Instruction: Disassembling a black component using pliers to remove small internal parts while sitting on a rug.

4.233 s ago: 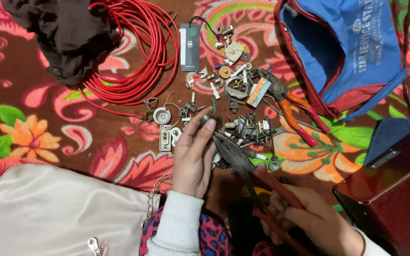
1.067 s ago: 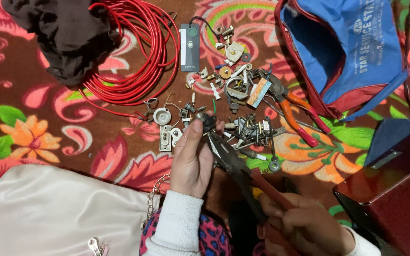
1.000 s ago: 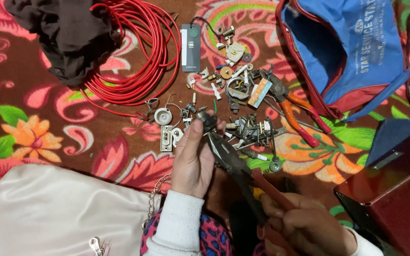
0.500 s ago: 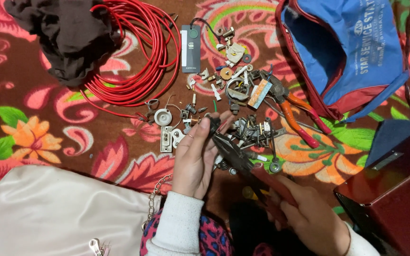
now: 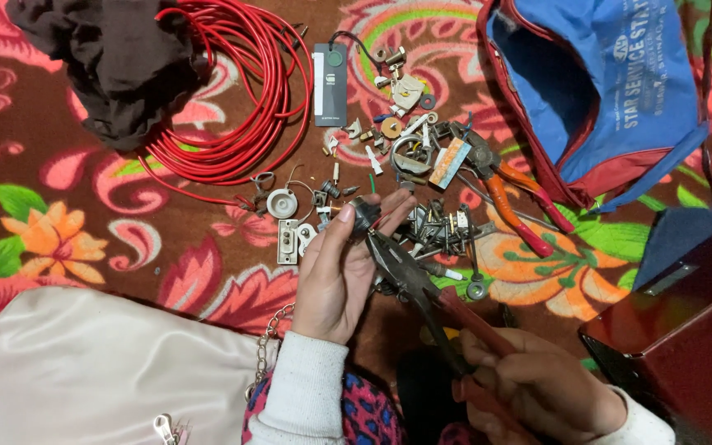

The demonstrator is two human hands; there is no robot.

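Floral carpet (image 5: pixel 84 239) as workplace, small metal parts (image 5: pixel 422 165) spread within reach. Left hand (image 5: pixel 339 272) pinches small dark part (image 5: pixel 364 216) at fingertips, steadying it for pliers (image 5: pixel 409 276). Right hand (image 5: pixel 537 383) clenched round pliers' red handles, nose at part.

A maroon floral carpet (image 5: pixel 84 239) covers the floor, evenly lit, perhaps by indoor light.

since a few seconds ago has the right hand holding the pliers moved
Yes. The right hand slid rightward, away from the white bag, toward the red box.
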